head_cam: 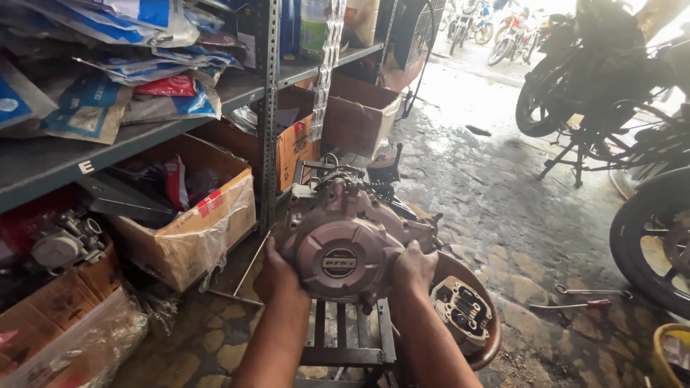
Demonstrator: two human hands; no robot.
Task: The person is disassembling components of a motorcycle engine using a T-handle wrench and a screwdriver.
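- The motorcycle engine [345, 241] stands on a small dark metal stand [348, 338], its round grey side cover facing the camera, just right of the steel shelving rack [269, 108].
- The left hand [277, 271] clasps the lower left edge of the engine's cover, fingers curled round the casing; the right hand [415, 264] grips the right edge the same way, thumb on the front face.
- Both hands are wrapped tight on the casing, neither spread flat nor pinching.
- Handling it well seems to call for keeping the two grips level and opposite each other, so the heavy block sits square on the stand's slats and does not tip toward the tray to its right.
- Just right of the engine lies one cylinder head [461, 312] in one round brown tray [492, 338].
- Farther right of the engine, on the wet stone floor [503, 215], lie two hand tools: one spanner [589, 292] and one red-handled screwdriver [571, 305].
- Left of the engine stand at least three cardboard boxes [194, 230] under the rack, and one carburettor-like part [65, 244].
- Behind and right of the engine, two motorcycles [596, 72] stand close by, with several more far off, too small to count.
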